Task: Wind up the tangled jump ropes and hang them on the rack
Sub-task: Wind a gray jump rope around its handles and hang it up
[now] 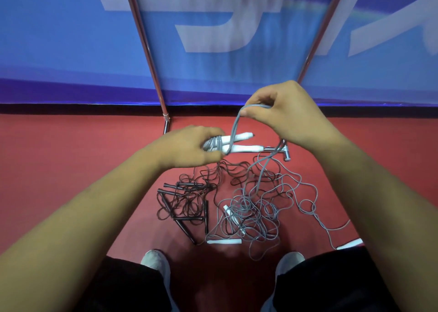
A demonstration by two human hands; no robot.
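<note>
In the head view, your left hand (189, 147) has its grip closed round two white handles (244, 148). They lie side by side with the long axis pointing to your right, and grey rope (235, 124) is wound over them beside your fingers. Your right hand (286, 115), above and to the right, pinches a loop of that rope. Its slack drops to the grey tangle (251, 213) on the floor (71, 157), beside the black ropes (187, 200). By my judgement, the next turn goes leftward over the handles. The top of the rack (147, 51) is cut off, and the number of turns is hidden.
</note>
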